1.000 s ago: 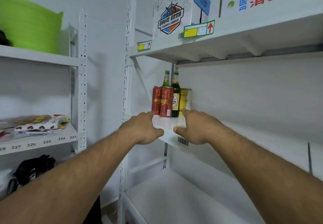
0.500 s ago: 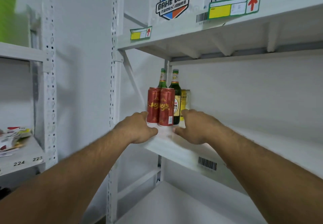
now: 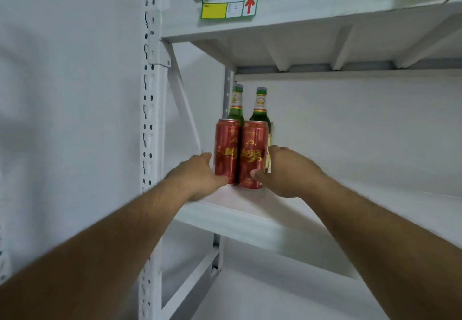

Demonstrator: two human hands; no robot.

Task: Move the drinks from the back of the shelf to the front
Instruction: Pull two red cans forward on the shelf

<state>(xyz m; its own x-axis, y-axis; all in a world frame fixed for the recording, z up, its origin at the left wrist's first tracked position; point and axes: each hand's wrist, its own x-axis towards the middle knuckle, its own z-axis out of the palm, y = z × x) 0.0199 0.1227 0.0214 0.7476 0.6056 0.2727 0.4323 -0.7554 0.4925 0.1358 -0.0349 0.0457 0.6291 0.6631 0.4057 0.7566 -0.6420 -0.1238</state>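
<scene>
Since the earlier frame both hands have been moving in off the shelf's [image 3: 250,217] near edge and are now closing on the cans. Left hand [image 3: 197,177] is touching the left red can [image 3: 227,152] low on its left side, thumb on its base. Right hand [image 3: 287,172] is wrapping the right red can [image 3: 253,154] from the right, thumb on its front; can't tell whether either grip is fully closed. Cans are standing upright, touching, mid-depth on the shelf. Two green bottles [image 3: 260,109] are standing directly behind them, further back. Each can is lying straight ahead of its own hand, so a straight pull toward the near edge looks like the next move.
</scene>
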